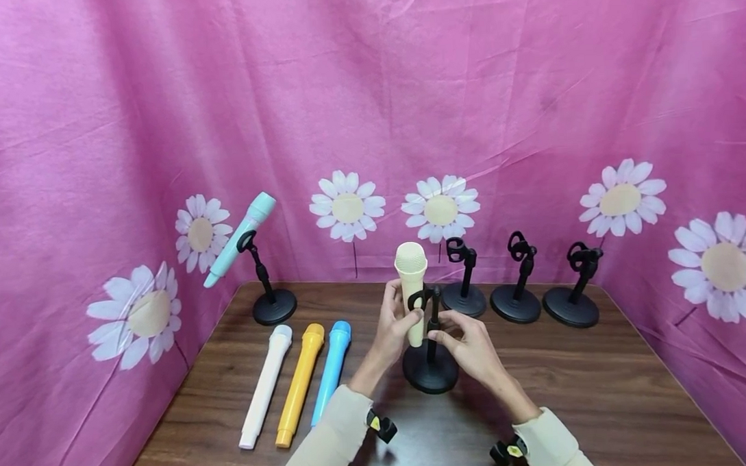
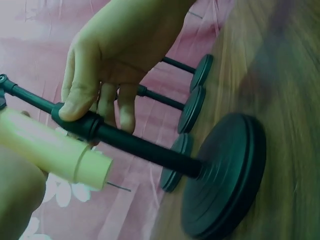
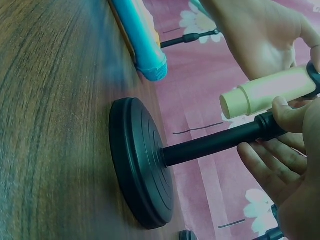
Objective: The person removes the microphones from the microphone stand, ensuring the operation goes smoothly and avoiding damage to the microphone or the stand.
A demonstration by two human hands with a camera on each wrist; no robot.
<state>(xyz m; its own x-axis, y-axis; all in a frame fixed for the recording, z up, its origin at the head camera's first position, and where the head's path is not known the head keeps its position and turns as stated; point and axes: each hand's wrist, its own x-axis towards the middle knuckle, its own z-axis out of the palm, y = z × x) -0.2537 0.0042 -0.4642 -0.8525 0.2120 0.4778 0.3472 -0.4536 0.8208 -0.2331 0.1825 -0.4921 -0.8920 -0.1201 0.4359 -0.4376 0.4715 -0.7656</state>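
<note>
A cream toy microphone [image 1: 411, 264] stands nearly upright against the clip of a black microphone stand [image 1: 430, 369] at the table's middle. My left hand [image 1: 391, 328] grips its body, thumb in front near the clip. My right hand [image 1: 472, 343] pinches the collar on the stand's pole between thumb and fingers. In the left wrist view the right thumb lies on that collar [image 2: 77, 122], and the pole rises from the round base [image 2: 225, 175]. The right wrist view shows the cream microphone's lower end [image 3: 240, 102] beside the pole, apart from it there.
White [image 1: 266, 387], yellow [image 1: 301, 385] and blue [image 1: 332, 371] microphones lie on the wooden table [image 1: 600, 389] at left. Behind them a mint microphone [image 1: 240, 239] sits tilted in a stand [image 1: 274, 306]. Three bare stands [image 1: 516, 302] line the back right, before a pink flowered cloth [image 1: 369, 110].
</note>
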